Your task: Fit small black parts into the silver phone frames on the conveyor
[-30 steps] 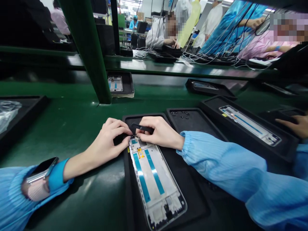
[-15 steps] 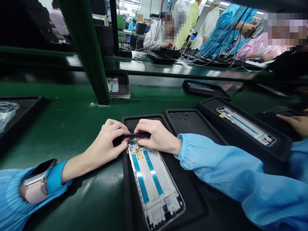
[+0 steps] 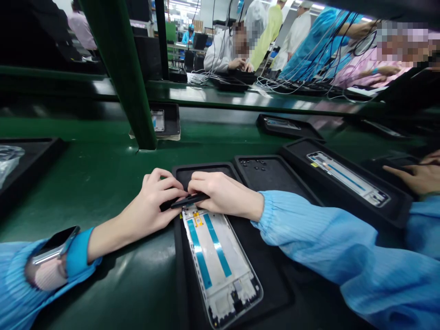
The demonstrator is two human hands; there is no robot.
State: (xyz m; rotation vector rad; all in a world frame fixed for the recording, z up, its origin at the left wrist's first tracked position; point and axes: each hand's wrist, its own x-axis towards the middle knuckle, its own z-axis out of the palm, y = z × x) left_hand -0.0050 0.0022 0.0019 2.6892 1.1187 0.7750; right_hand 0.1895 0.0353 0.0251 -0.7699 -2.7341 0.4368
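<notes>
On the green workbench [image 3: 99, 183], a black tray [image 3: 264, 270] bears a silver phone mid-frame [image 3: 225, 252], at whose far end the left hand [image 3: 154, 201] bends its fingers, grip unclear, near the right hand [image 3: 218, 192], which pinches a slim black tool [image 3: 189, 200].

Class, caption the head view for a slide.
Left hand at the far end of a phone frame, right hand holding a black tool there.

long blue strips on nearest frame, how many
2 on the phone frame: left strip by its edge, right strip nearer its middle. Its covered end may hide more.
</notes>
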